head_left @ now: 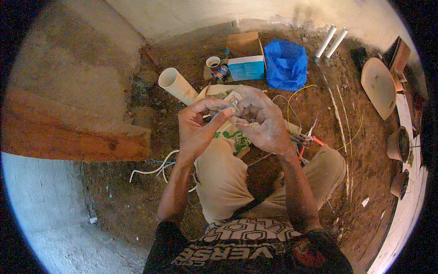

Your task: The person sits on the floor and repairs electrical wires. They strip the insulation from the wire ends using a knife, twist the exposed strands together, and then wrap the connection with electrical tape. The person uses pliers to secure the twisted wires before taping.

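Left hand [195, 128] and right hand [269, 125] meet fingertip to fingertip over the crossed legs, out in front of the chest. Thumb and forefinger of the left pinch a thin blue wire [234, 105], which lies in the narrow space between the two hands; the right has its fingers curled close beside it, though I cannot tell whether they grip the wire or only steady it. A thin reddish strand [245, 124] shows by the right thumb, and a small pale square piece [233, 96] sits just beyond the fingertips, above a printed sack [235, 136].

The step in hand looks like fine work on the wire's end, perhaps straightening or twisting it, done without any tool in the fingers. The next move seems to call for a firm left pinch while the right finds the tip and works it in small turns. Should cutting or gripping be wanted, the bundle of tools and wires [302, 138] lies near the right knee, within easy reach
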Action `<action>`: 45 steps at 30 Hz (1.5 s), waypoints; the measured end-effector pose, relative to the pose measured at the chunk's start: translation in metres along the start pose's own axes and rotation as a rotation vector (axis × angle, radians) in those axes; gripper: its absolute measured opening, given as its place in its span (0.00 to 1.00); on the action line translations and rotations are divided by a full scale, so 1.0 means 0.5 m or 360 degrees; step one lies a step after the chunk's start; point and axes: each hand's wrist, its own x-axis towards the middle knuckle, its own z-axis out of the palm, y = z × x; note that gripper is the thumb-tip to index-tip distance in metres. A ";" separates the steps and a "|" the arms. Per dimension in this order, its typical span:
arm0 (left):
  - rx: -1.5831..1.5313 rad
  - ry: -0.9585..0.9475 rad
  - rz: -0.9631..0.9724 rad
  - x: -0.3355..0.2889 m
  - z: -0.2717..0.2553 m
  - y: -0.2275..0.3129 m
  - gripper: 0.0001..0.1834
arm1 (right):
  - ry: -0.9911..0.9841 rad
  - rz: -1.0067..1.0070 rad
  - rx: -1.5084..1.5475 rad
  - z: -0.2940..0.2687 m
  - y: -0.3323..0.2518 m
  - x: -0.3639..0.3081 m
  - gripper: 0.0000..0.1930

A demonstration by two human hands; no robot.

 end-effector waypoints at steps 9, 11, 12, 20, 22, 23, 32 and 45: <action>0.0764 -0.0049 0.0070 -0.001 0.005 0.027 0.13 | -0.0521 -0.0344 -0.0167 -0.067 -0.041 0.025 0.28; 0.0684 -0.0005 0.0180 0.002 0.004 0.004 0.14 | -0.0617 -0.0390 -0.0204 -0.082 -0.052 0.043 0.31; 0.0645 0.0019 0.0235 0.003 0.003 -0.002 0.14 | -0.0633 -0.0397 -0.0275 -0.083 -0.065 0.049 0.31; 0.0690 -0.0070 0.0133 0.005 0.008 0.020 0.12 | -0.0834 -0.0036 -0.1140 -0.081 -0.146 0.086 0.18; 0.0646 -0.0095 0.0115 0.007 0.003 0.017 0.12 | -0.0880 0.0070 -0.1191 -0.078 -0.155 0.094 0.18; 0.0649 -0.0144 0.0091 0.012 -0.001 0.018 0.12 | -0.0918 -0.0007 -0.1230 -0.085 -0.153 0.098 0.18; 0.0143 0.0215 0.0314 0.028 0.010 0.006 0.04 | -0.0574 0.0070 -0.0194 -0.045 -0.037 0.088 0.17; -0.0030 0.0110 0.0238 0.022 -0.021 -0.009 0.04 | -0.0679 0.0616 0.0450 -0.053 -0.002 0.120 0.17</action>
